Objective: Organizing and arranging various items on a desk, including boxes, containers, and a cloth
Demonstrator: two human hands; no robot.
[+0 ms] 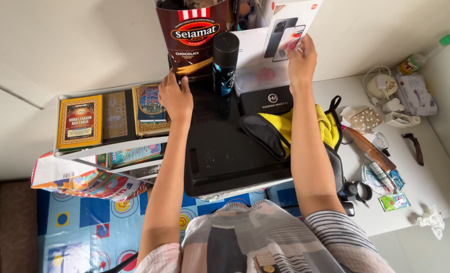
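Head view: left hand (176, 98) gripping base of brown biscuit tin (192, 38), fingers clamped; right hand (302, 60) pinching white phone box (285, 30). Both items standing upright at wall; spray can (225, 63) untouched between.

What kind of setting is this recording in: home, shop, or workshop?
Most likely a home, perhaps a bedroom corner. A white table carries personal clutter such as a comb and a spray can, a small shelf holds books, and a patterned mat covers the floor.
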